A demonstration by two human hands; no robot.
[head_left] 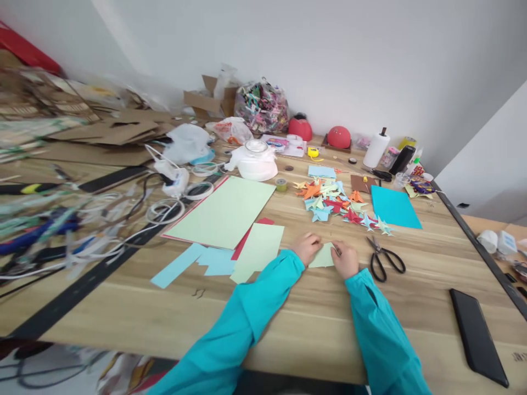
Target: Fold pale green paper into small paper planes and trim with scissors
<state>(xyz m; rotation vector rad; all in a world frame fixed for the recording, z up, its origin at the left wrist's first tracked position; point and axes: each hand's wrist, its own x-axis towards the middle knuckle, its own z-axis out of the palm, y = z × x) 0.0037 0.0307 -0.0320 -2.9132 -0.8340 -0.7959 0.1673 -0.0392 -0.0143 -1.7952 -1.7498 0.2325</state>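
Observation:
A small pale green piece of paper lies on the table between my two hands. My left hand grips its left edge, fingers curled together. On the opposite edge, my right hand pinches the paper with thumb and fingers. Black-handled scissors rest just right of my right hand, blades pointing away from me. Beyond my hands is a pile of folded paper shapes in orange, red, blue and green. Left of my left hand lie cut pale green paper and light blue strips.
Large green sheets lie left of centre, near a power strip with coiled white cables. A blue sheet is at the right, and a black phone-like slab at the front right. Bags and cardboard crowd the back left.

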